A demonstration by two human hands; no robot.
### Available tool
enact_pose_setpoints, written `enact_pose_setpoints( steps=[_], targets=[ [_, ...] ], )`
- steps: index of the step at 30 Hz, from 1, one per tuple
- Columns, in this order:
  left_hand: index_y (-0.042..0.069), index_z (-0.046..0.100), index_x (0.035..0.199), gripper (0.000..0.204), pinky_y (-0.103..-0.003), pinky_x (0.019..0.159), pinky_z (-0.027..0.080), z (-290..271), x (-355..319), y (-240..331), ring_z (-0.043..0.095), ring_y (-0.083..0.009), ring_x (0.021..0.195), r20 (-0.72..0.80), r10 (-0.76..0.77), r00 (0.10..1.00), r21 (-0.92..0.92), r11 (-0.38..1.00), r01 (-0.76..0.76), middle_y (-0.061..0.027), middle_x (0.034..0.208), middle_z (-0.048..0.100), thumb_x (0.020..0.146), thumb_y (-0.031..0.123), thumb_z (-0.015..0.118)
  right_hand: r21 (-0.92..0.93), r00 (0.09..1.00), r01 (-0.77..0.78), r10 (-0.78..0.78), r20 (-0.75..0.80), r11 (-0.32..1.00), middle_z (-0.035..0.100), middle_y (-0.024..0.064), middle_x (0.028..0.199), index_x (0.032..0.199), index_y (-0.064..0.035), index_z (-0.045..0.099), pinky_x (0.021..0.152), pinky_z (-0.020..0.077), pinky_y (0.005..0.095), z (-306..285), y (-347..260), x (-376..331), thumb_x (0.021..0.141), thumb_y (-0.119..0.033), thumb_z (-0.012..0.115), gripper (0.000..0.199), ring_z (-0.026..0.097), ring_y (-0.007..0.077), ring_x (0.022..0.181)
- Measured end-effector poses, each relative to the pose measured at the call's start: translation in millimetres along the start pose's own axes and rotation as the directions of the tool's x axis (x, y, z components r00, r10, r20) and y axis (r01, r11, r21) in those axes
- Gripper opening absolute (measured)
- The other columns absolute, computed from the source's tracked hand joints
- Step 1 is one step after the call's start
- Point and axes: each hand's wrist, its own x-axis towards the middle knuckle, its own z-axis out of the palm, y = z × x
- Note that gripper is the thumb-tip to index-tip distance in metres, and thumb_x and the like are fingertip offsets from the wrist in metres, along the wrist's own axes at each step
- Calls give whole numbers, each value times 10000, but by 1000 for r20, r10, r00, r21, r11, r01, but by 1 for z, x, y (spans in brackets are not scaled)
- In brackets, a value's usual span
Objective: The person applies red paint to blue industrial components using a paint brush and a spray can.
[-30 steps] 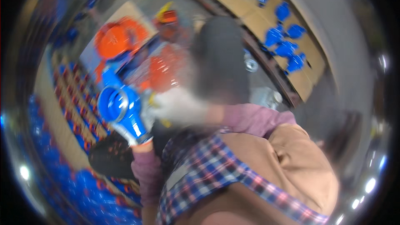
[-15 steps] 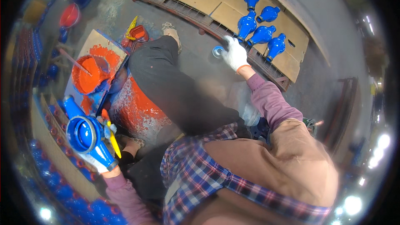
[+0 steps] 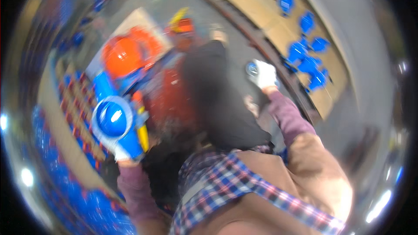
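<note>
Left grip (image 3: 121, 151) clasping blue casting (image 3: 112, 119), right grip (image 3: 264, 75) at round container (image 3: 251, 68), closure unclear, grey floor (image 3: 239, 56), cardboard-covered rack (image 3: 261, 17)

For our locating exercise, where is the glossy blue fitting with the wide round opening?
At the head view's left, the blue fitting sits in the white-gloved left hand, below bright orange paint, beside a slim yellow-orange tool.

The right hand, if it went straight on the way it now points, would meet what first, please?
The right hand would probably meet the small round object first; blur and unclear depth hide whether they touch.
</note>
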Motion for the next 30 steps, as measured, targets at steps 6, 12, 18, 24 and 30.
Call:
enact_pose_setpoints(
  steps=[6,12,18,24,30],
  targets=[
    [70,492,1463,794,-521,969,570,-35,-4,3,658,-359,1157,-10,4,1000,-164,986,-6,-197,1323,642,1002,704,365,331,981,-191,192,33,924,571,128,1430,1486,-100,470,1100,456,394,50,-11,-5,737,-270,886,873,567,334,1313],
    [11,410,1512,1017,-605,1087,473,-44,-3,9,568,-477,1265,90,-75,993,-429,897,106,-285,1452,525,888,812,473,734,979,5,146,-142,679,516,166,1438,1518,-25,410,1120,410,383,-26,-31,33,834,-192,834,822,523,271,1310],
    [30,541,1392,834,-542,1000,535,-67,18,9,630,-342,1171,-31,33,999,-283,958,-41,-198,1322,631,940,727,472,823,870,390,129,-476,413,520,119,1425,1521,-34,403,1117,414,404,-190,-124,55,968,-397,671,714,536,240,1267],
    [-2,401,1503,1002,-528,1008,530,-23,4,15,669,-431,1012,240,52,969,-339,940,33,-282,1311,602,903,795,490,723,961,-59,-236,-145,-688,664,203,1189,1460,-129,470,859,600,498,-222,-191,79,969,-477,520,604,697,373,991],
    [2,353,1522,1003,-491,960,532,3,-4,26,671,-373,906,204,88,975,-294,955,-25,-267,1318,600,901,764,551,690,920,-78,-318,-228,-720,641,263,1085,1512,-192,430,703,616,461,-236,-227,82,892,-497,651,726,687,375,881]
  ],
)
